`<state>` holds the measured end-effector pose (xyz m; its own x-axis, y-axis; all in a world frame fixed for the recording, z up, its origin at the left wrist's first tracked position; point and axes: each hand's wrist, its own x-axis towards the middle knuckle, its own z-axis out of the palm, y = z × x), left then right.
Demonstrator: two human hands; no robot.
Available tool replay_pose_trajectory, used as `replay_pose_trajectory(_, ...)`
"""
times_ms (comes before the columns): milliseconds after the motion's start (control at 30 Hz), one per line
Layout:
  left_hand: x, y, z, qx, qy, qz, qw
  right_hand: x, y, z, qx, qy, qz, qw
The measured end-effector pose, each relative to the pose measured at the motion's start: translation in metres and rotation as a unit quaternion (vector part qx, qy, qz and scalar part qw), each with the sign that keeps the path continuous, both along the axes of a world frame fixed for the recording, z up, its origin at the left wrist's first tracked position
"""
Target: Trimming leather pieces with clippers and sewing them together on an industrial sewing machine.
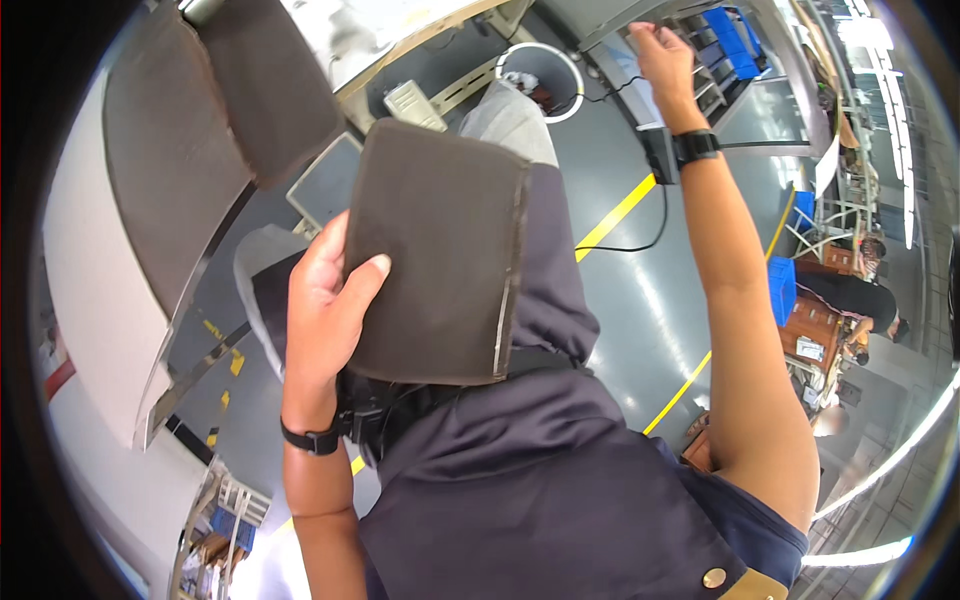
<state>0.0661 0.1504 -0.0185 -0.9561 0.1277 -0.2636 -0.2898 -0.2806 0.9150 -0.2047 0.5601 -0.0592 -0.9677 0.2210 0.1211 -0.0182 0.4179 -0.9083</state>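
My left hand (330,300) grips a dark brown flat panel (440,250), perhaps leather, by its left edge. Its thumb lies on top, and the other fingers go underneath out of sight. The panel is roughly rectangular with rounded corners, and a pale worn strip runs down its right edge. It is held above my lap. My right arm reaches far out to the upper right, well apart from the panel. There my right hand (668,70) has its fingers bent and drawn together; whatever is between them, if anything, is too small to make out.
Larger dark brown pieces (165,150) lie on the white table (90,210) at left. Ahead stand a white-rimmed bin (577,90) with scraps and a pale pedal-like box (412,105). A black cable (655,235) hangs by my right forearm. Another person (850,300) works at far right.
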Motion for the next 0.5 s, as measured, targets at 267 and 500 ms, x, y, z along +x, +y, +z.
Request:
replay_pose_trajectory(267,0.006,-0.008,0.008,0.031,-0.006,0.006,0.999,0.109,-0.131,0.051,-0.071,-0.213,0.278,0.934)
replay_pose_trajectory(500,0.018,-0.016,0.007,0.007,-0.020,-0.013,1.000,0.129,-0.168,0.036,-0.105,-0.310,0.419,0.847)
